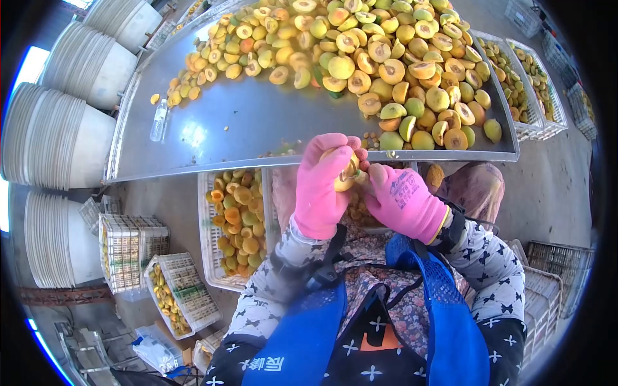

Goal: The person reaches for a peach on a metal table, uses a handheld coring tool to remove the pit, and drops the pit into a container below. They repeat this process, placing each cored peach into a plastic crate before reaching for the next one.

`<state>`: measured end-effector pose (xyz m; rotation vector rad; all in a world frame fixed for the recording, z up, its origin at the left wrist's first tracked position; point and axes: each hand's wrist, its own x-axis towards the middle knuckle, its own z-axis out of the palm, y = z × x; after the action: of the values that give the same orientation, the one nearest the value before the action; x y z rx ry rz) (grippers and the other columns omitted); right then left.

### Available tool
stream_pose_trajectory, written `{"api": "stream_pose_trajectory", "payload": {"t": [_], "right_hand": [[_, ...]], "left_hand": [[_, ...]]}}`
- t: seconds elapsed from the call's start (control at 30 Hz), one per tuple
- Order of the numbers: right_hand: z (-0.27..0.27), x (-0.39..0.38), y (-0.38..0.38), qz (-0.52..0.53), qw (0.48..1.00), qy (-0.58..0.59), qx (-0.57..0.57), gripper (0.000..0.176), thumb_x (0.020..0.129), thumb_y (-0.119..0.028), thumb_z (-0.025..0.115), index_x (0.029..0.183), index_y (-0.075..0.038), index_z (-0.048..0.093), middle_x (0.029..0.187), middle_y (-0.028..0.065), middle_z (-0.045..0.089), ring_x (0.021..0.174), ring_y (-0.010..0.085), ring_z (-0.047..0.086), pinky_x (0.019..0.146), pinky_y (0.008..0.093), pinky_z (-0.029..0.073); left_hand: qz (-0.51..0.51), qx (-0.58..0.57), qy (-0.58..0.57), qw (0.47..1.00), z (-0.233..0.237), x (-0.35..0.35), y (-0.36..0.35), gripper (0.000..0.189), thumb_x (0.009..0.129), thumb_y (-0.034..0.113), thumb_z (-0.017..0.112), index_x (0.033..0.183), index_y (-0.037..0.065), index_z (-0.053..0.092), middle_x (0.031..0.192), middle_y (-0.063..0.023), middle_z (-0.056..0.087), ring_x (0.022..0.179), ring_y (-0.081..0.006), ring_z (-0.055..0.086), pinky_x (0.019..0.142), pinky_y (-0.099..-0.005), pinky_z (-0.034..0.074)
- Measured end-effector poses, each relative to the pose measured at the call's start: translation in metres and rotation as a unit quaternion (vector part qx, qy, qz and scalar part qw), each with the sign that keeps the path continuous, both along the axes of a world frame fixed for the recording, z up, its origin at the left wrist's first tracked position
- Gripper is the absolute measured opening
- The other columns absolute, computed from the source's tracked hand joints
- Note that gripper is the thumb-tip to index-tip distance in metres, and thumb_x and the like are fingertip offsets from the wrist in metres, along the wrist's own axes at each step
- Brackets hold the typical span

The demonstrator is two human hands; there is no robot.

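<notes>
My left hand [322, 183], in a pink glove, is closed around a yellow peach [344, 180] just past the near edge of the metal table. Fingers cover part of the fruit. My right hand [409, 202], gloved in pink too, grips a small hand tool [362, 179] that meets the peach; its tip and most of its handle are hidden. Beyond both hands, a big heap of halved peaches [393, 71] lies on the metal table [238, 122], many with the cut side up.
Below the table's edge stands a white crate [207, 241] of peach halves. More crates [187, 289] sit on the floor at left and right. Stacked white tubs [48, 135] line the left side. A plastic bottle [159, 121] is on the table.
</notes>
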<state>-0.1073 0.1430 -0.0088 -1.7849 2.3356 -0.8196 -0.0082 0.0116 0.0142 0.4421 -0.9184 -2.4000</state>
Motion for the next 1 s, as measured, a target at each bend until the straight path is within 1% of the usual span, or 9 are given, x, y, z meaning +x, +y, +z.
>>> {"api": "stream_pose_trajectory", "payload": {"t": [0.1,0.2,0.4,0.5,0.63,0.73,0.83,0.9,1.0], "right_hand": [[0.006,0.018,-0.004,0.004,0.987,-0.159,-0.011,0.032,0.083,-0.018,0.068,0.103,0.0,0.052,0.079,0.0165,0.061,0.071,0.039,0.065,0.06,0.0471,0.05],[-0.007,0.027,-0.009,-0.001,0.969,-0.233,-0.076,0.032,0.082,-0.016,0.066,0.104,0.001,0.05,0.079,0.018,0.06,0.072,0.0409,0.064,0.06,0.0484,0.05],[-0.017,-0.002,-0.006,0.022,1.0,-0.017,-0.009,0.027,0.086,-0.018,0.063,0.101,-0.002,0.047,0.079,0.0175,0.062,0.068,0.0371,0.065,0.059,0.0464,0.052],[-0.017,0.022,-0.006,0.02,0.981,-0.192,-0.029,0.026,0.088,-0.017,0.063,0.102,-0.002,0.047,0.075,0.0173,0.061,0.066,0.0367,0.065,0.057,0.0456,0.051],[-0.004,0.035,-0.011,0.028,0.966,-0.249,-0.06,0.031,0.086,-0.018,0.066,0.105,0.0,0.048,0.082,0.0228,0.064,0.072,0.0406,0.066,0.06,0.0478,0.052],[-0.013,0.021,-0.008,0.064,0.969,-0.219,-0.092,0.031,0.086,-0.017,0.066,0.106,-0.001,0.049,0.082,0.0217,0.063,0.072,0.0418,0.065,0.061,0.0494,0.051],[-0.015,0.014,-0.001,0.058,0.986,-0.138,-0.072,0.03,0.085,-0.018,0.066,0.103,-0.003,0.049,0.08,0.0192,0.062,0.07,0.0402,0.065,0.06,0.0495,0.051],[-0.011,0.016,-0.001,0.05,0.992,-0.109,-0.027,0.029,0.084,-0.018,0.067,0.101,-0.003,0.048,0.083,0.0196,0.064,0.074,0.0393,0.066,0.062,0.0493,0.052],[-0.023,0.033,-0.011,0.005,0.974,-0.225,-0.01,0.03,0.084,-0.018,0.067,0.099,-0.002,0.048,0.084,0.0197,0.063,0.078,0.0382,0.066,0.065,0.0489,0.052]], "left_hand": [[0.061,-0.011,-0.018,0.998,0.002,-0.004,0.008,0.02,0.093,0.007,0.063,0.112,0.008,0.058,0.108,-0.0121,0.064,0.098,-0.0265,0.063,0.087,-0.0392,0.054],[0.093,-0.009,-0.038,0.995,0.002,-0.006,0.009,0.021,0.092,0.008,0.063,0.113,0.007,0.058,0.107,-0.0116,0.064,0.097,-0.0251,0.063,0.086,-0.038,0.055],[0.016,-0.024,-0.048,0.998,-0.004,0.003,0.0,0.025,0.093,0.01,0.06,0.116,0.003,0.058,0.107,-0.0111,0.063,0.097,-0.0239,0.063,0.086,-0.0362,0.055],[0.063,-0.05,-0.05,0.996,0.0,0.002,0.009,0.023,0.092,0.007,0.061,0.114,0.0,0.058,0.104,-0.012,0.063,0.096,-0.0237,0.063,0.086,-0.0366,0.055],[0.101,-0.071,-0.055,0.991,0.004,-0.001,0.009,0.024,0.095,0.012,0.06,0.114,-0.001,0.059,0.106,-0.013,0.064,0.095,-0.0237,0.063,0.085,-0.0375,0.055],[-0.042,-0.014,-0.033,0.998,0.004,0.007,-0.007,0.022,0.097,0.011,0.056,0.116,-0.001,0.056,0.107,-0.0134,0.065,0.102,-0.0241,0.065,0.091,-0.0378,0.055],[-0.091,-0.25,-0.109,0.958,-0.004,0.017,-0.018,0.022,0.102,0.014,0.049,0.115,-0.002,0.056,0.104,-0.0139,0.066,0.098,-0.0232,0.067,0.089,-0.0362,0.055],[-0.003,-0.424,-0.135,0.896,0.007,0.02,-0.003,0.028,0.104,0.02,0.045,0.113,-0.003,0.057,0.1,-0.0134,0.067,0.092,-0.0229,0.068,0.086,-0.0351,0.056],[0.066,-0.464,-0.156,0.869,0.004,0.014,0.002,0.035,0.105,0.027,0.043,0.11,-0.004,0.059,0.098,-0.0124,0.068,0.087,-0.0223,0.069,0.081,-0.0338,0.057]]}}
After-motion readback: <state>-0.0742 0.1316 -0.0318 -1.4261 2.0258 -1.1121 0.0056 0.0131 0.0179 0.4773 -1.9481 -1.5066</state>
